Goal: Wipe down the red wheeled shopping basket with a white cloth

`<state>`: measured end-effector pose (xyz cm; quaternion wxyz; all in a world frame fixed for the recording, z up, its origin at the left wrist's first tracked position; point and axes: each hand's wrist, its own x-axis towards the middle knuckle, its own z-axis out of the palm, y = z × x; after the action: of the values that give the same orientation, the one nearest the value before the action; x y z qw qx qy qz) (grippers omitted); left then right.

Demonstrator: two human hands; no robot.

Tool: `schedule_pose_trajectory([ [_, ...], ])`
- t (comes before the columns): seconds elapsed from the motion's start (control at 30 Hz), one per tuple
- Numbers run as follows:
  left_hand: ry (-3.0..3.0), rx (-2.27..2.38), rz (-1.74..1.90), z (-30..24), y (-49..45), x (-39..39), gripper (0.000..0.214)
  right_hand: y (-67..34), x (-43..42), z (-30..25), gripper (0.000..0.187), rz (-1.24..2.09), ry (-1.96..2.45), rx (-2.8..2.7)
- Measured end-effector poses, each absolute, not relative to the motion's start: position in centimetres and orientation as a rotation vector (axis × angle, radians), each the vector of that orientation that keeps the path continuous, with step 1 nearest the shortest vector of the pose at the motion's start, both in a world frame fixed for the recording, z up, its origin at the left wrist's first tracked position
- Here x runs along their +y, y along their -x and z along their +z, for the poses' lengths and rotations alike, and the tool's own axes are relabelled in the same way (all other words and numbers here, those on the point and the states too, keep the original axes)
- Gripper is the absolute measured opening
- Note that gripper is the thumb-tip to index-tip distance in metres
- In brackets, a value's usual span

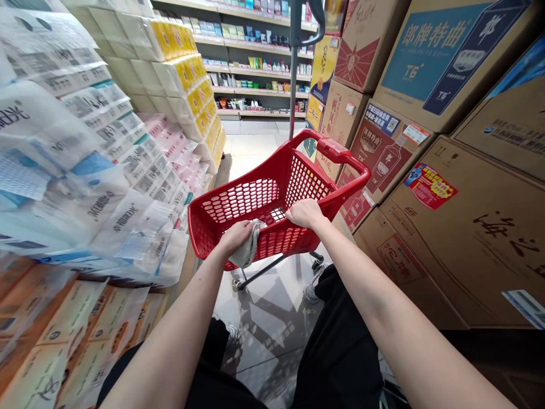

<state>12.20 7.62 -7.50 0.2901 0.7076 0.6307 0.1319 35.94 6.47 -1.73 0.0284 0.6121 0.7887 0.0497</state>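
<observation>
A red plastic shopping cart (281, 245) with latticed sides stands crosswise in front of me, its handle end to the right. My left hand (237, 236) presses a pale grey cloth (247, 248) against the near rim, and part of the cloth hangs down the outer side. Further right, my right hand (305, 213) is closed over the same rim, its fingertips hidden inside the basket. Through the lattice the cart's floor shows bare in part. Dark legs and wheels carry the cart on the tiles.
Packs of tissue paper (183, 85) and plastic-wrapped rolls (85, 165) are stacked along the left. Cardboard cartons (460, 210) rise close on the right. A grey pole (293, 79) stands behind the cart, and shelves (259, 42) of small goods line the back.
</observation>
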Motion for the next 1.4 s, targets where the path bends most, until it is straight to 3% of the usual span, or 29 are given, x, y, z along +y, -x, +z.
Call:
schedule_pose_trajectory([
  [0.13, -1.981, 1.833, 0.332, -7.3, -12.3, 7.1, 0.053, -35.8, 6.7, -2.1, 0.047, 0.166, -1.888, 2.455],
  [0.43, -1.683, 1.429, 0.372, -6.0, -12.9, 7.4, 0.046, -36.4, 6.6, -1.8, 0.051, 0.106, -1.892, 2.409],
  [0.6, -1.565, 1.407, 0.646, -6.1, -13.5, 6.3, 0.048, -37.0, 6.5, -1.7, 0.049, 0.14, -1.898, 2.418],
  [0.87, -2.174, 1.935, 0.813, -6.7, -15.1, 4.3, 0.051, -36.6, 6.7, -1.8, 0.048, 0.15, -1.91, 2.415],
  [1.07, -2.722, 1.603, 0.624, -8.0, -15.1, 2.1, 0.036, -36.4, 6.5, -1.7, 0.047, 0.132, -1.911, 2.409],
  [1.4, -2.599, 1.536, 1.036, -9.2, -13.5, -0.3, 0.022, -35.8, 5.8, -1.7, 0.047, 0.167, -1.905, 2.447],
])
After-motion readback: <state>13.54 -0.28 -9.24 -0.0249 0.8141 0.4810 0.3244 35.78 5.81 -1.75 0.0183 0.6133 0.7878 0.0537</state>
